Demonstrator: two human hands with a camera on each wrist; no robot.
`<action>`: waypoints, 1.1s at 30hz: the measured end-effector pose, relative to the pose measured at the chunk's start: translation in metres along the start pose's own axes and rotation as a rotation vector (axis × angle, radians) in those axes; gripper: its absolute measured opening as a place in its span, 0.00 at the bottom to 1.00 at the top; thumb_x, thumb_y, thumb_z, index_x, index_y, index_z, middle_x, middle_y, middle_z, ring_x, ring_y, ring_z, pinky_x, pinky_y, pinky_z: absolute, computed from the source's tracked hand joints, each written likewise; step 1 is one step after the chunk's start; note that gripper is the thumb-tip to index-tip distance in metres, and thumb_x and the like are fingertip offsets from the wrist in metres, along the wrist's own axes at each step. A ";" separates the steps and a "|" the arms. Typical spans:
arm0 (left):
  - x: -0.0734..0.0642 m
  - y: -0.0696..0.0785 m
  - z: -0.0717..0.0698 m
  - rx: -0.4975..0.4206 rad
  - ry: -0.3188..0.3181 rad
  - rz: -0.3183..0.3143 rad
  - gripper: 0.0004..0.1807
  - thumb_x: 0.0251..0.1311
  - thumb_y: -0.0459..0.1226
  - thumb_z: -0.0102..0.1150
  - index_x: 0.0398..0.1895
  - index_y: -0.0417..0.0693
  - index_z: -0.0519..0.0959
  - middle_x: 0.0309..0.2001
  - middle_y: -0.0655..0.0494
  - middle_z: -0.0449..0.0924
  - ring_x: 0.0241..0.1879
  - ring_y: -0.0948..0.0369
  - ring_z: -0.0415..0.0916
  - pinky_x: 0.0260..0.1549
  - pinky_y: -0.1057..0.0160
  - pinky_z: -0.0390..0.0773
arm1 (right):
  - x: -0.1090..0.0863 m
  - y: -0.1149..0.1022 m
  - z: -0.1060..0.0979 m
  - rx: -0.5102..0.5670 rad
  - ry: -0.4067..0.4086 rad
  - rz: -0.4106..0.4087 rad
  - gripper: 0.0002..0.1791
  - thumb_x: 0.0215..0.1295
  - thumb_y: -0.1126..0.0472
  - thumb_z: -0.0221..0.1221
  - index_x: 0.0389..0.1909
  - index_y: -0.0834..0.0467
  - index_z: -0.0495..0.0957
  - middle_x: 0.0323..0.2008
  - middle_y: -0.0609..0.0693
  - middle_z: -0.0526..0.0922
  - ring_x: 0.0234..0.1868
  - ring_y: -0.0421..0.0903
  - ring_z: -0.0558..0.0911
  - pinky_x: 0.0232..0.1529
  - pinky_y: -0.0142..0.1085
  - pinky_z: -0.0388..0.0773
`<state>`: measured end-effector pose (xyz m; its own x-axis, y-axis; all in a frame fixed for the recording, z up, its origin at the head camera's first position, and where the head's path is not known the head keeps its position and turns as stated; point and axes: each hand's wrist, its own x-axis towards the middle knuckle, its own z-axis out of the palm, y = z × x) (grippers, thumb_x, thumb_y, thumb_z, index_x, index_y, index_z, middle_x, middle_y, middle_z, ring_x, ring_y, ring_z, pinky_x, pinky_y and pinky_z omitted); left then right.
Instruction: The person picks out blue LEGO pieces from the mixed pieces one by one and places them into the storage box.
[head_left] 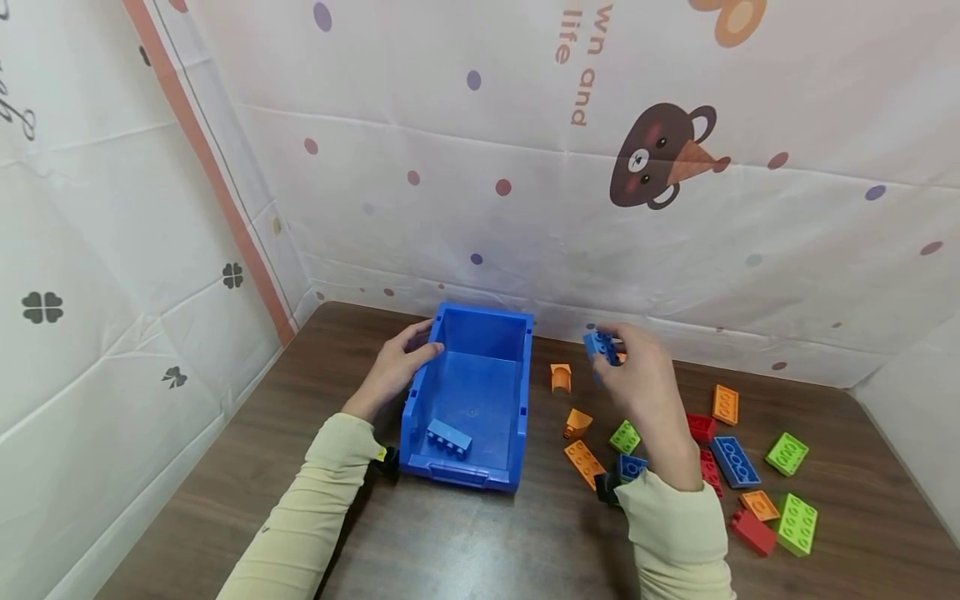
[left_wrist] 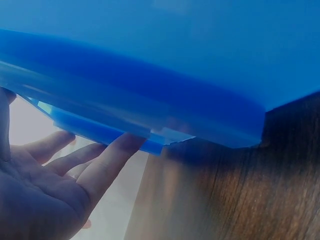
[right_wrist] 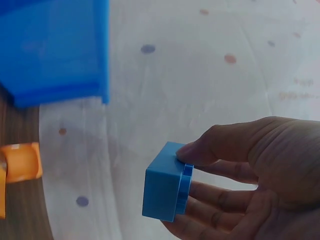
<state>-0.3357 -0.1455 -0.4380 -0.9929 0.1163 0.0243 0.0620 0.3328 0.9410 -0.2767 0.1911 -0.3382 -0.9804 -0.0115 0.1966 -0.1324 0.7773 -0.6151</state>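
My left hand (head_left: 397, 367) holds the left wall of an open blue bin (head_left: 523, 392), thumb at the rim. In the left wrist view the fingers (left_wrist: 107, 167) reach up against the bin's blue plastic. One blue toy brick (head_left: 450, 437) lies inside, near the bin's front left corner. To the right of the bin, my right hand (head_left: 637, 375) is raised and pinches another blue toy brick (head_left: 600, 345) between thumb and fingers. The right wrist view shows this blue brick (right_wrist: 165, 185) with its studs facing the palm.
Loose bricks lie on the brown table (head_left: 480, 550) right of the bin: an orange arched piece (head_left: 560, 377), an orange plate (head_left: 583, 463), a green brick (head_left: 797, 524), a red brick (head_left: 752, 532), a blue brick (head_left: 736, 462) and several others. A printed white cloth (head_left: 420, 217) hangs behind.
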 end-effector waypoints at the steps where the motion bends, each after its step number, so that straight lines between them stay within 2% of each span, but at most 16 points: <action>1: 0.000 0.000 0.000 -0.001 0.000 0.001 0.35 0.77 0.48 0.58 0.82 0.51 0.64 0.75 0.41 0.69 0.73 0.40 0.67 0.66 0.32 0.71 | -0.001 -0.003 0.001 0.001 0.004 -0.019 0.24 0.74 0.67 0.62 0.69 0.66 0.75 0.63 0.71 0.76 0.59 0.69 0.78 0.54 0.62 0.83; 4: 0.000 0.000 0.000 0.000 0.001 0.004 0.35 0.77 0.48 0.58 0.82 0.50 0.64 0.75 0.40 0.68 0.73 0.39 0.67 0.66 0.32 0.71 | -0.004 -0.012 0.003 0.008 0.019 -0.077 0.23 0.73 0.67 0.62 0.67 0.67 0.77 0.63 0.70 0.77 0.57 0.68 0.79 0.56 0.63 0.82; 9: 0.000 0.000 -0.001 0.006 0.001 0.014 0.35 0.77 0.48 0.59 0.82 0.48 0.64 0.75 0.39 0.68 0.73 0.38 0.66 0.66 0.31 0.70 | -0.009 -0.026 0.012 0.013 0.031 -0.156 0.23 0.72 0.67 0.64 0.66 0.66 0.79 0.61 0.68 0.79 0.53 0.65 0.82 0.53 0.62 0.83; 15: 0.001 -0.001 -0.001 -0.001 -0.002 0.013 0.35 0.77 0.48 0.59 0.82 0.48 0.65 0.75 0.39 0.69 0.73 0.38 0.67 0.66 0.31 0.70 | -0.012 -0.039 0.026 0.018 0.014 -0.201 0.23 0.71 0.68 0.66 0.65 0.63 0.80 0.61 0.64 0.80 0.51 0.61 0.82 0.51 0.58 0.85; 24: 0.003 -0.002 0.001 -0.013 -0.008 0.001 0.35 0.76 0.49 0.59 0.82 0.50 0.64 0.75 0.40 0.68 0.73 0.38 0.67 0.65 0.32 0.72 | -0.020 -0.052 0.041 0.009 0.027 -0.286 0.24 0.69 0.69 0.68 0.66 0.62 0.80 0.65 0.61 0.79 0.59 0.62 0.83 0.54 0.57 0.84; 29: 0.002 -0.002 0.000 -0.027 -0.005 0.003 0.35 0.76 0.49 0.59 0.81 0.50 0.65 0.75 0.39 0.69 0.73 0.38 0.67 0.65 0.32 0.71 | -0.022 -0.058 0.050 0.023 0.018 -0.337 0.24 0.67 0.70 0.69 0.65 0.61 0.81 0.66 0.61 0.79 0.61 0.62 0.82 0.53 0.56 0.85; 33: 0.002 -0.003 0.000 -0.026 -0.002 0.004 0.35 0.76 0.49 0.59 0.81 0.49 0.65 0.75 0.39 0.69 0.73 0.38 0.67 0.65 0.31 0.71 | -0.022 -0.060 0.057 0.016 0.002 -0.368 0.24 0.67 0.70 0.70 0.64 0.61 0.82 0.65 0.60 0.79 0.64 0.60 0.81 0.57 0.54 0.83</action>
<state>-0.3380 -0.1459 -0.4405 -0.9925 0.1193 0.0278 0.0636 0.3079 0.9493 -0.2559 0.1087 -0.3493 -0.8662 -0.2873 0.4089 -0.4788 0.7112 -0.5147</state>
